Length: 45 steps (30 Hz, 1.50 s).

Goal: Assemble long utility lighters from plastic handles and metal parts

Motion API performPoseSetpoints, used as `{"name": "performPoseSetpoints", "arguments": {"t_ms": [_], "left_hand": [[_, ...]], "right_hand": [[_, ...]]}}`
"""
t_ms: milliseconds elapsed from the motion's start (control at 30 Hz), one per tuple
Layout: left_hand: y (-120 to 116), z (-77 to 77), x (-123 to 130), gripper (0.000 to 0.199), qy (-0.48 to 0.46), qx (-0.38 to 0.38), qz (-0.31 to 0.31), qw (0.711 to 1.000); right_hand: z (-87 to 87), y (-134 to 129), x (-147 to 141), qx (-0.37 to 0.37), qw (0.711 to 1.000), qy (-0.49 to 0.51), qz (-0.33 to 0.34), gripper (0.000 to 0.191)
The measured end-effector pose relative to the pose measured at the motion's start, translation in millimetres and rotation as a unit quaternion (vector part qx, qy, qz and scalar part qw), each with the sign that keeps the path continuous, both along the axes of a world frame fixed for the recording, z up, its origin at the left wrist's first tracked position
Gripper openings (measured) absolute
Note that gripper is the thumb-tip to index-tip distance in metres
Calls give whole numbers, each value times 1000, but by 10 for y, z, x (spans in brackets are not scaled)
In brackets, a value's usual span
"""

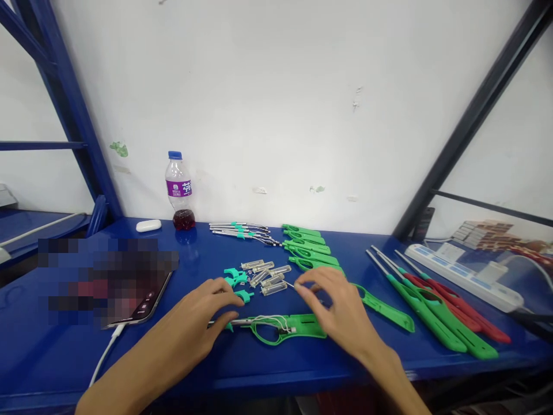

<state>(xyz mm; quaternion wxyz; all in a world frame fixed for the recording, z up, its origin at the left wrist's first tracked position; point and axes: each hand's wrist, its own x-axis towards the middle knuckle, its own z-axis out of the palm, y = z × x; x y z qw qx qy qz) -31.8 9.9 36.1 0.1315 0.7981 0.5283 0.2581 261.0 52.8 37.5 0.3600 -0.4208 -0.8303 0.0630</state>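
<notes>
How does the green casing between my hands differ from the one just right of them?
The left casing carries white wires; none show on the right casing. The left casing lies nearly level across the picture; the right casing slants downward to the right. Both are green and elongated.

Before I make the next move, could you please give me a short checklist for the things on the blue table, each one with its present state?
1. Front green shell lies open side up: ok, its inside shows.
2. Wires are seated in the shell: cannot tell; they loop near the ring.
3. Left hand grips the rod: cannot tell; the thumb is close, but contact is unclear.
4. Right hand grips the thin piece: cannot tell; it is at the fingertips, too small to judge.
5. Bottle is capped and upright: ok.
6. Phone cable is away from the shell: ok.
</notes>
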Motion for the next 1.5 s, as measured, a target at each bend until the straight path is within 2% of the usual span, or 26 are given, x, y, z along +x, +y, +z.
{"name": "performPoseSetpoints", "arguments": {"t_ms": [100,167,267,367,500,667,767,900,1067,1200,1500], "left_hand": [[30,34,-46,31,4,37,39,999],[66,47,-68,31,3,43,58,997],[132,34,-54,33,3,34,59,998],[182,4,29,37,26,25,69,997],[189,-31,172,35,77,12,106,991],[203,-112,262,31,90,-16,128,988],[235,-160,284,28,83,-23,132,988],[248,-135,275,25,74,-34,146,986],[189,16,206,27,61,-40,149,986],[146,92,183,27,51,-36,149,987],[162,20,221,26,40,-32,137,989]], "right_hand": [[132,213,-63,-13,999,-24,-38,17],[153,304,-145,-16,997,-58,-44,20],[114,363,-273,-21,993,-113,-13,23],[68,385,-323,-36,989,-142,34,18],[37,414,-198,-42,990,-134,29,15],[-38,374,73,-44,994,-96,9,16],[-73,321,139,-59,995,-73,12,15],[-53,231,48,-63,996,-60,16,13],[4,76,-178,-75,994,-44,59,17],[2,42,-244,-78,993,-48,72,19],[-49,111,-118,-95,992,-72,49,19]]}}
